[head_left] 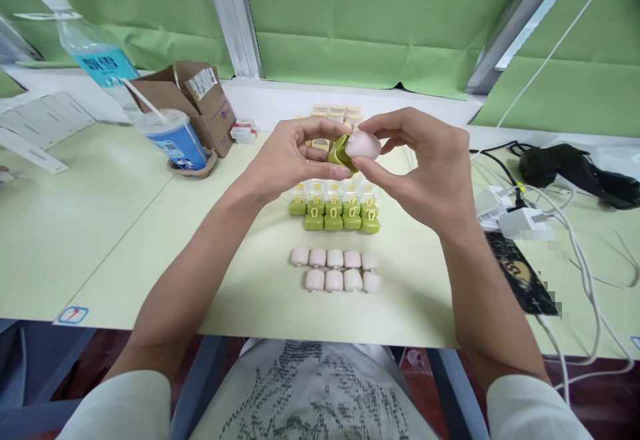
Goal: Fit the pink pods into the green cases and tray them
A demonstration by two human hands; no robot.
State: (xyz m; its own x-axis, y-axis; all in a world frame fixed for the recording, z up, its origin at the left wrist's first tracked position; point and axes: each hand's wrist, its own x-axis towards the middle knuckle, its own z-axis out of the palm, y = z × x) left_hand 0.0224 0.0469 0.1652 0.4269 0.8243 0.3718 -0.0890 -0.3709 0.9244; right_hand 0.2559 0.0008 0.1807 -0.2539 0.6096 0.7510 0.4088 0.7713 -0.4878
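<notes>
My left hand (290, 153) grips a small green case (341, 153) between thumb and fingers. In my right hand (415, 160) is a pale pink rounded piece (365, 145), pinched by thumb and index finger and touching the green case. Both are held above the table. Below them stand rows of green cases (333, 222) with yellow loop marks, the rear ones beside clear covers (334, 191). Nearer to me lie two rows of pale pink and whitish rounded pieces (334, 280). Partly behind my hands are cream-coloured pieces (336, 112) in rows.
To the left are a blue drink cup (177, 147) with a straw in a cardboard holder, an open cardboard box (213, 110), a small red-and-white box (244, 131) and a large bottle (95, 60). White cables and chargers (525, 223), a black strap (575, 170) and a black card (520, 273) lie right.
</notes>
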